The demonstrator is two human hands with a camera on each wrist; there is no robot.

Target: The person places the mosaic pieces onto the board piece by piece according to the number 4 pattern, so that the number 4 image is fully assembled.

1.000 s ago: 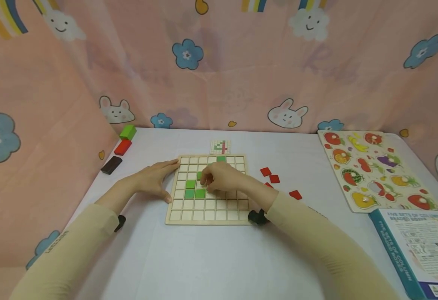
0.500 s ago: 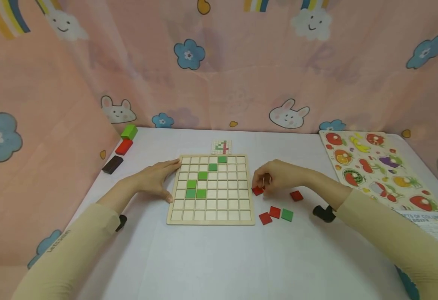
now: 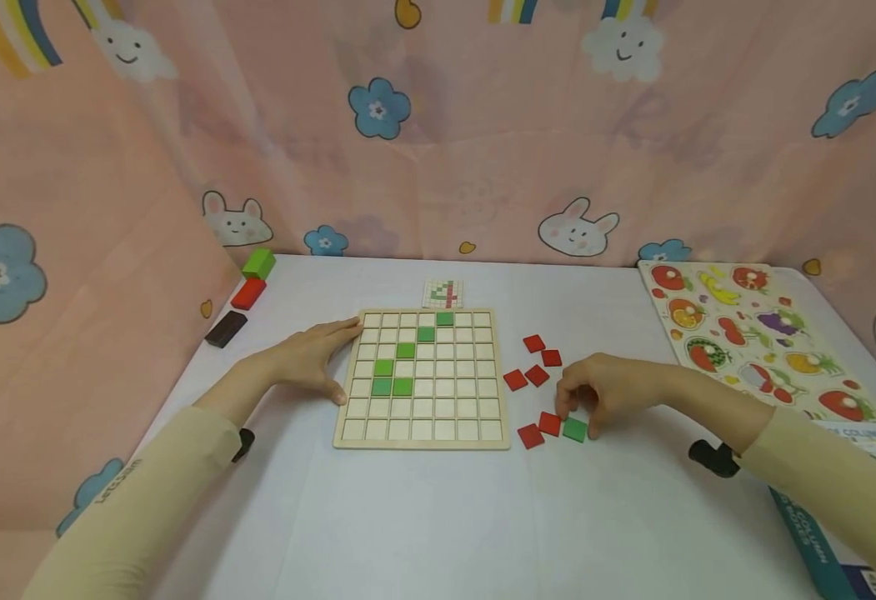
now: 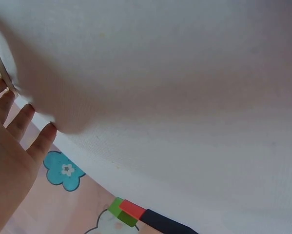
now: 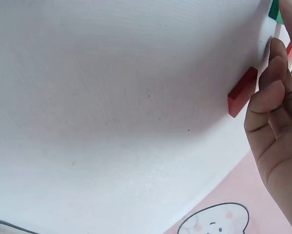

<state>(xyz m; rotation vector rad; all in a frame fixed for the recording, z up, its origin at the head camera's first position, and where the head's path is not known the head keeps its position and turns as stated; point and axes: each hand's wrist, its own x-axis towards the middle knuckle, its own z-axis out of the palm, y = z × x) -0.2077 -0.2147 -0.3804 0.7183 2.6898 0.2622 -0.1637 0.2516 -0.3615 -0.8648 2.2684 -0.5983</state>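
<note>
your right hand (image 3: 603, 398) has slid off the red square tiles (image 3: 525, 377) and down to the lone green square tile (image 3: 575, 429) on the white worktop (image 3: 422, 517), fingers curled close over it, touching but not lifted yet. left hand (image 3: 310, 358), fingers flat, braces the wooden grid board (image 3: 422, 430), so another green looks next. the blue box (image 3: 813, 533) reads "column".

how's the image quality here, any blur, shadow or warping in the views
Head view: even soft light, sharp on the grid board, slight wide-angle bowing at the edges. Left wrist view: left hand casts a soft shadow on the table. Right wrist view: right hand close and soft, a red tile clearer.
</note>
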